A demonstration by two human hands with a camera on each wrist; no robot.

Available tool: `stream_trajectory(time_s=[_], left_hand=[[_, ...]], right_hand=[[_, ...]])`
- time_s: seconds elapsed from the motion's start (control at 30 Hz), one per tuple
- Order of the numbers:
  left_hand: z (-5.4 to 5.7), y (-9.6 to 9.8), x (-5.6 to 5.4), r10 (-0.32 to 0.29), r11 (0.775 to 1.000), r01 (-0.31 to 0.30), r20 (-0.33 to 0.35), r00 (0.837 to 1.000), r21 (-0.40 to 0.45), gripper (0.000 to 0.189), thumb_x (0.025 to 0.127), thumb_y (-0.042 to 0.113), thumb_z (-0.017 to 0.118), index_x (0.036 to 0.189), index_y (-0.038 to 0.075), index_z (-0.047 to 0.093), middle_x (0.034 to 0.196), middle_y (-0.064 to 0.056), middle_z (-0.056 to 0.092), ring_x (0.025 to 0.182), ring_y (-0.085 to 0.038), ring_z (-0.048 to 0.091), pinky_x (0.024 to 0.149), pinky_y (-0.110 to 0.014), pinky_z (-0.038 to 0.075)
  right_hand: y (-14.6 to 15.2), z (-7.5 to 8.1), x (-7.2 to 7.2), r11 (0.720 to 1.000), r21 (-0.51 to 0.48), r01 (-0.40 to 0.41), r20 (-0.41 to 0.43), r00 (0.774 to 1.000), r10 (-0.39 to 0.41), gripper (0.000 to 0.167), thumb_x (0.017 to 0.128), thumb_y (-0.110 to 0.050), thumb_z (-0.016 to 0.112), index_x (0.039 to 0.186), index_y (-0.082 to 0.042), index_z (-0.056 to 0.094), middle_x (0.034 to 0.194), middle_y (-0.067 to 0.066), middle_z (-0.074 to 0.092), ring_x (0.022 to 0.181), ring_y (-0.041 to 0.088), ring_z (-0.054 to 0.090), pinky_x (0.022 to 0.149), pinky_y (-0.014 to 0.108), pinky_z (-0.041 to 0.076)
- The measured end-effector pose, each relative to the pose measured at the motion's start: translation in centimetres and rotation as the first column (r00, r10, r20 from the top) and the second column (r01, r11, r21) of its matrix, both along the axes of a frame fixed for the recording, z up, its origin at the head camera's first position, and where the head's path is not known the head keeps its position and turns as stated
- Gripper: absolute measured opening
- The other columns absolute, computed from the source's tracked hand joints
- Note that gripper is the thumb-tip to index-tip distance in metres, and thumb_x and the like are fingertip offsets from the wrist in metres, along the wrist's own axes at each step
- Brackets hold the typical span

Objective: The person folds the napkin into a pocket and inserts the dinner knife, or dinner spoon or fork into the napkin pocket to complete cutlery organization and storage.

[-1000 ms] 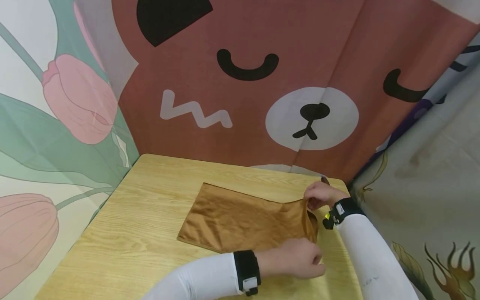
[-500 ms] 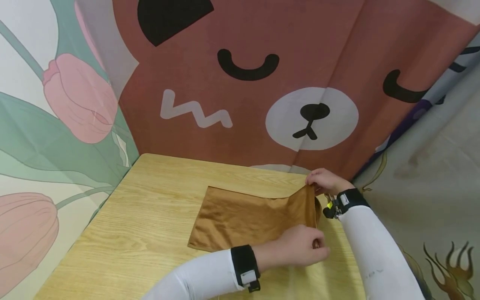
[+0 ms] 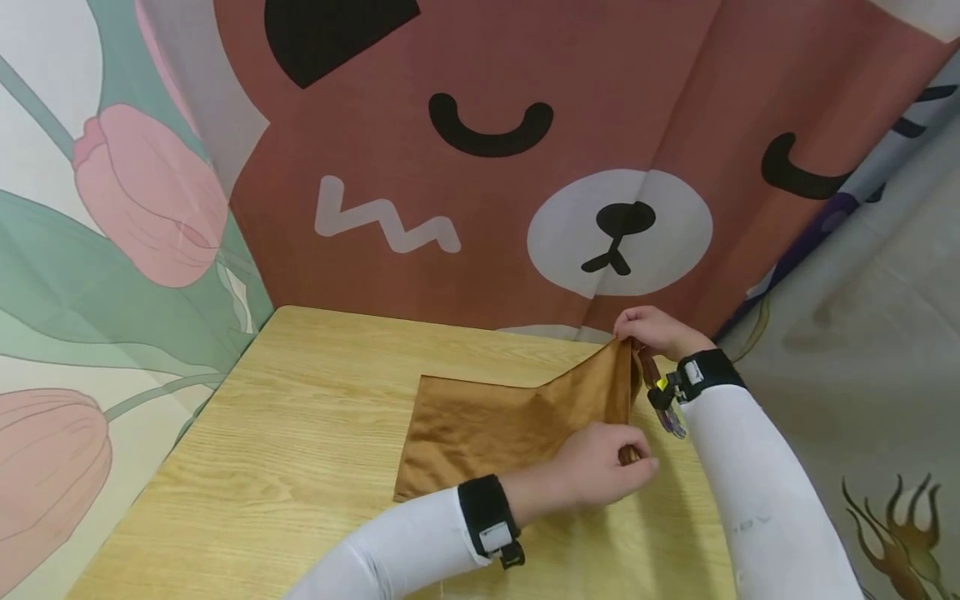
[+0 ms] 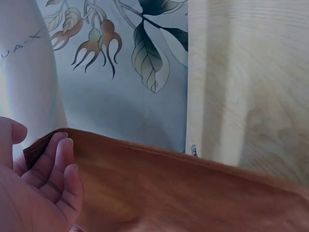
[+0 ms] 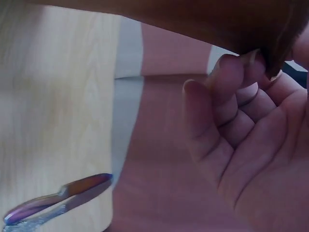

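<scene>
A brown satin cloth (image 3: 480,425) lies on the table, its right end lifted and drawn taut between both hands. The lifted end shows a double edge, with layers one behind the other. My right hand (image 3: 656,331) pinches the far corner of that end, raised above the table. My left hand (image 3: 600,462) grips the near corner, hiding part of the cloth's front edge. In the left wrist view, curled fingers hold the corner of the brown cloth (image 4: 193,193). The right wrist view has my right fingertips (image 5: 253,60) at the cloth's edge.
A slim, shiny, iridescent object (image 5: 58,198) lies on the wooden table (image 3: 247,450) near its right edge, just below the right hand in the head view. Behind the table hangs a bear-print curtain (image 3: 487,208); floral fabric (image 3: 862,350) hangs on the right.
My right hand has risen and moved toward the back, lifting the cloth's far corner. My left hand has moved slightly up with the near corner. The cloth's left end has slid right.
</scene>
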State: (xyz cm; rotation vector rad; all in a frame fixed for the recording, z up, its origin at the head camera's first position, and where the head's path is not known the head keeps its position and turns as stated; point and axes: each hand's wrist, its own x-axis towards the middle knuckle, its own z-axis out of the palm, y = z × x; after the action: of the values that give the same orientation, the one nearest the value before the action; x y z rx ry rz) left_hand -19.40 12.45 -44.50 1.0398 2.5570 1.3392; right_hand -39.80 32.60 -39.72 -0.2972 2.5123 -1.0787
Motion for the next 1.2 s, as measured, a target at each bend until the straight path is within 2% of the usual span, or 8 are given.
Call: stream_trajectory(time_s=[0.17,0.27,0.43,0.6,0.8,0.93,1.03,1.2], left_hand=[[0.6,0.0,-0.7,-0.012,0.999,0.013,-0.017,1.0,0.038,0.017,0.1,0.039,0.059,0.093,0.03,0.071,0.075,0.023,0.06,0.065,0.012,0.053,0.062,-0.01,0.047],[1.0,-0.1,-1.0,-0.001,0.999,0.003,-0.044,0.999,0.043,0.017,0.1,0.04,0.058,0.094,0.031,0.071,0.078,0.025,0.06,0.066,0.012,0.052,0.063,-0.009,0.047],[1.4,-0.6,-1.1,0.01,0.997,-0.009,-0.016,1.0,0.074,0.015,0.1,0.04,0.059,0.096,0.031,0.071,0.081,0.025,0.059,0.068,0.01,0.054,0.063,-0.011,0.048],[1.7,-1.2,-0.9,0.01,0.994,-0.012,0.014,1.0,0.11,0.014,0.099,0.039,0.061,0.097,0.03,0.071,0.079,0.024,0.06,0.068,0.008,0.055,0.063,-0.013,0.049],[1.8,-1.7,-0.8,0.007,0.993,-0.009,0.018,1.0,0.121,0.015,0.1,0.037,0.06,0.097,0.029,0.072,0.082,0.025,0.06,0.07,0.008,0.056,0.066,-0.013,0.05],[1.6,-2.0,-0.6,0.01,0.991,-0.013,0.022,1.0,0.133,0.015,0.1,0.037,0.061,0.096,0.029,0.072,0.082,0.024,0.06,0.071,0.007,0.056,0.066,-0.013,0.05],[1.7,-2.2,-0.3,0.024,0.99,-0.026,0.019,1.0,0.141,0.015,0.1,0.037,0.061,0.095,0.029,0.072,0.08,0.024,0.06,0.07,0.007,0.055,0.065,-0.013,0.049],[2.2,-2.6,0.1,0.038,0.986,-0.047,0.053,0.998,0.16,0.014,0.099,0.038,0.062,0.094,0.029,0.072,0.078,0.023,0.06,0.069,0.006,0.056,0.065,-0.015,0.05]], right_hand=[[-0.6,1.5,-0.5,1.0,-0.013,0.011,0.022,1.0,-0.011,0.023,0.103,-0.022,0.058,0.107,0.0,0.059,0.094,0.008,0.055,0.086,0.029,0.056,0.077,0.041,0.054],[-1.1,2.3,-0.7,1.0,0.021,0.014,0.012,1.0,-0.014,0.024,0.103,-0.026,0.058,0.107,-0.003,0.058,0.095,0.009,0.054,0.088,0.029,0.057,0.077,0.04,0.054],[-2.1,3.2,-1.0,0.999,0.043,0.027,-0.002,1.0,-0.027,0.021,0.102,-0.027,0.059,0.107,-0.006,0.062,0.096,0.008,0.057,0.087,0.028,0.057,0.079,0.042,0.056],[-2.8,3.7,-1.0,0.998,-0.025,0.053,0.046,0.998,-0.052,0.022,0.103,-0.023,0.06,0.111,-0.002,0.062,0.096,0.008,0.057,0.087,0.029,0.055,0.076,0.039,0.054],[-3.0,3.7,-1.0,0.999,0.012,0.031,-0.001,1.0,-0.031,0.029,0.104,-0.025,0.059,0.117,0.0,0.061,0.094,0.007,0.059,0.084,0.029,0.057,0.074,0.036,0.056],[-3.3,3.8,-0.6,0.998,-0.048,0.04,0.01,0.999,-0.039,0.023,0.104,-0.025,0.06,0.112,-0.004,0.062,0.09,0.006,0.058,0.076,0.025,0.055,0.073,0.034,0.054],[-3.7,3.8,-0.3,0.988,-0.138,0.069,0.037,0.997,-0.065,0.019,0.103,-0.024,0.062,0.109,-0.006,0.062,0.09,0.005,0.058,0.072,0.021,0.054,0.07,0.033,0.052],[-4.2,3.7,-0.3,0.978,-0.198,0.067,-0.009,0.997,-0.07,0.017,0.104,-0.021,0.061,0.109,-0.005,0.062,0.087,0.002,0.061,0.07,0.017,0.056,0.067,0.031,0.053]])
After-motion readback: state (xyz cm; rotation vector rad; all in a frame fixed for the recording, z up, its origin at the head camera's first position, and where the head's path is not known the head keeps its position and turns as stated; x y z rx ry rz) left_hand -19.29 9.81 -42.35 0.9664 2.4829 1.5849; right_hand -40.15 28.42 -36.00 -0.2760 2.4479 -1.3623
